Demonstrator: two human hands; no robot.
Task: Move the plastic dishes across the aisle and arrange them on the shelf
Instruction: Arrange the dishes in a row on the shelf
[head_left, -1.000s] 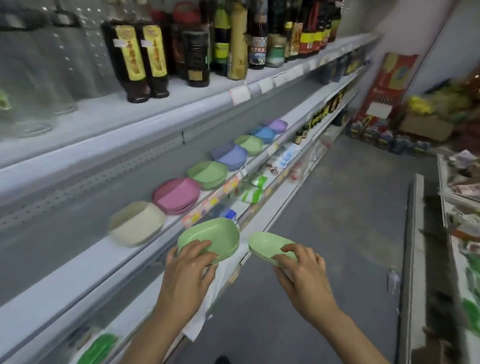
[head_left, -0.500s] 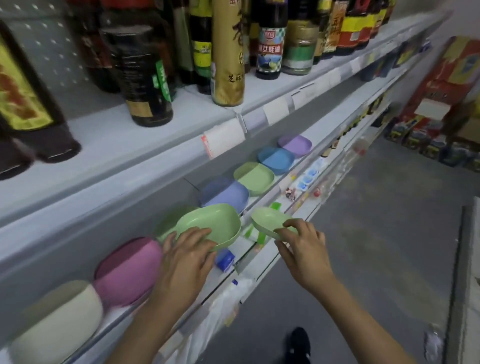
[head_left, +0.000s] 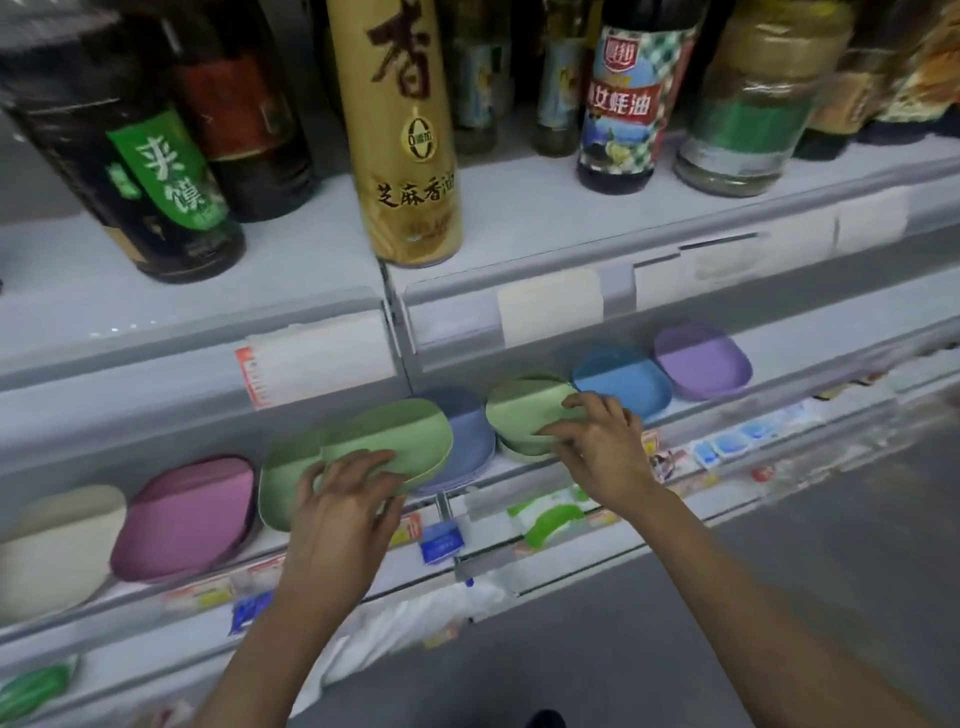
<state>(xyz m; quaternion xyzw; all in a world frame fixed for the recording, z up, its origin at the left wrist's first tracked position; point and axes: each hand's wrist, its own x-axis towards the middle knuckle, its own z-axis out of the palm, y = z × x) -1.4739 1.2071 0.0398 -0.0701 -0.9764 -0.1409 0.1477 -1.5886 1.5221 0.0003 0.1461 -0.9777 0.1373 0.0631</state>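
My left hand (head_left: 345, 499) grips a light green plastic dish (head_left: 400, 441) by its near rim, held over the green pile (head_left: 283, 478) and the blue-purple pile (head_left: 470, 436) on the middle shelf (head_left: 727, 415). My right hand (head_left: 597, 441) pinches a second green dish (head_left: 524, 410) and holds it on top of a green pile there. Along the same shelf lie a cream pile (head_left: 57, 545), a pink pile (head_left: 187, 514), a blue dish (head_left: 623, 379) and a purple dish (head_left: 701, 358).
The upper shelf (head_left: 311, 306) overhangs the dishes and carries bottles: a gold sesame-oil bottle (head_left: 400, 130), dark bottles (head_left: 150, 171), an oyster-sauce bottle (head_left: 623, 104) and a jar (head_left: 748, 119). Small packets (head_left: 550, 514) line the shelf below. Grey aisle floor (head_left: 779, 571) lies to the right.
I have stepped closer to the shelf. Both hands moved forward with their green dishes; the right one now sits on the green pile and the left one hovers over the piles.
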